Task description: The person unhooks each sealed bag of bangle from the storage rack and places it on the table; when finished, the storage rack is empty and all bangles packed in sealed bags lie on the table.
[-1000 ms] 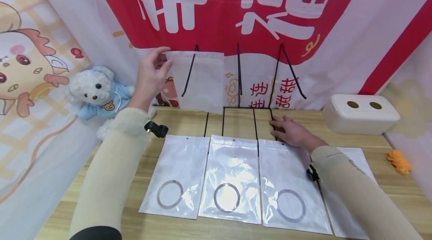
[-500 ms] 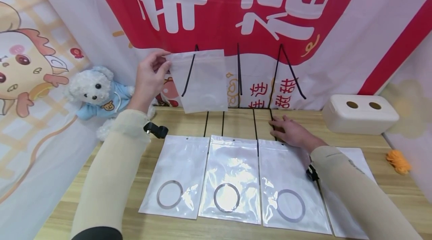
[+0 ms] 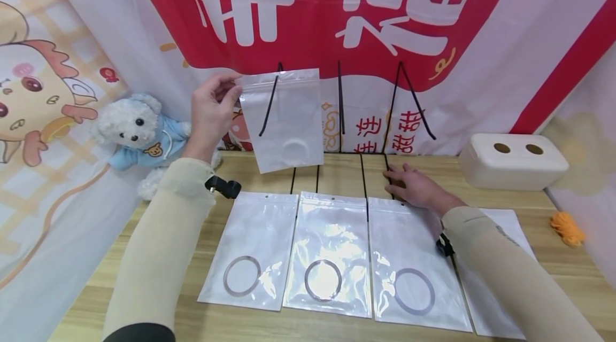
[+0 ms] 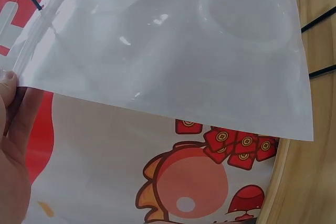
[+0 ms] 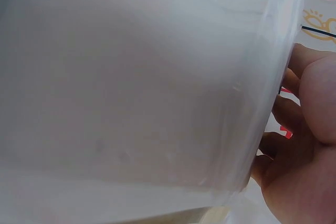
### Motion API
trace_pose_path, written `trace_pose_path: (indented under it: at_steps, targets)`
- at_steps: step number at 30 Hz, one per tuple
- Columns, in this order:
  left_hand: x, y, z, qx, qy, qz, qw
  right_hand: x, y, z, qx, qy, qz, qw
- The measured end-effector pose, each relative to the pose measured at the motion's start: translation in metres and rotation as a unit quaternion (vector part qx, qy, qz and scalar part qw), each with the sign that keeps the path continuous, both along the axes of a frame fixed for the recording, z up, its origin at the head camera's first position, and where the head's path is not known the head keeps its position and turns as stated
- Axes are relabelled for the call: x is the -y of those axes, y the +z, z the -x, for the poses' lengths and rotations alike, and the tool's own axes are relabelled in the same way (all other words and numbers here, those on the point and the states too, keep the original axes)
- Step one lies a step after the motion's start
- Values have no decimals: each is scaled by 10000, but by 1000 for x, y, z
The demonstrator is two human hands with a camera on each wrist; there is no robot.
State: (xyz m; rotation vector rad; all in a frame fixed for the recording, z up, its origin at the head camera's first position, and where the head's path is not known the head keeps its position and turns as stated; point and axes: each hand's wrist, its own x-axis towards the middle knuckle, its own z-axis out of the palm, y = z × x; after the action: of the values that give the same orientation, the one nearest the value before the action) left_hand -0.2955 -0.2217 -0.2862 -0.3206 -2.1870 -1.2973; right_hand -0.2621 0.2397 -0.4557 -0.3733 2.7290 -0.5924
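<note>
My left hand [image 3: 214,115] pinches the upper left corner of a white zip bag [image 3: 289,136] with a round outline low on it. A thin black display hook [image 3: 270,104] crosses the front of this bag and meets it near its top edge. In the left wrist view, the left thumb and fingertips [image 4: 8,80] grip the bag's corner. My right hand [image 3: 411,187] rests on the wooden table, fingers loosely bent, by the top edge of a flat bag with a ring outline [image 3: 416,256]. The right wrist view shows its fingertips [image 5: 273,142] at that bag's edge; part is hidden.
More flat bags [image 3: 264,224] lie in a row along the table. Two further black hooks [image 3: 341,107] stand behind them. A plush dog [image 3: 144,123] sits left; a white box with two holes [image 3: 515,163] and orange yarn [image 3: 568,228] are at right.
The bag in my left hand has swung and tilted, its lower edge coming down and toward me. My left hand has shifted slightly left and down. The right hand has stayed put.
</note>
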Motion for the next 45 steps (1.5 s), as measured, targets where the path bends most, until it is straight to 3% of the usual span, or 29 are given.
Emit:
trace_pose_path:
  at_steps: [9, 19, 26, 35, 45]
  targets:
    - [-1, 3, -5, 120, -14, -317, 9994, 0, 1, -1, -26, 33, 3, 10000]
    - [-1, 3, -17, 100, 72, -302, 9995, 0, -1, -1, -32, 67, 14, 10000]
    - [0, 2, -24, 100, 176, -313, 9993, 0, 0, -3, -276, 272, -32, 9992]
    - [4, -1, -34, -361, -15, -335, 9988, 0, 1, -2, -163, 173, -19, 9997]
    - [8, -2, -49, -515, -116, -322, 9981, -1, 2, -1, -138, 165, -18, 9998]
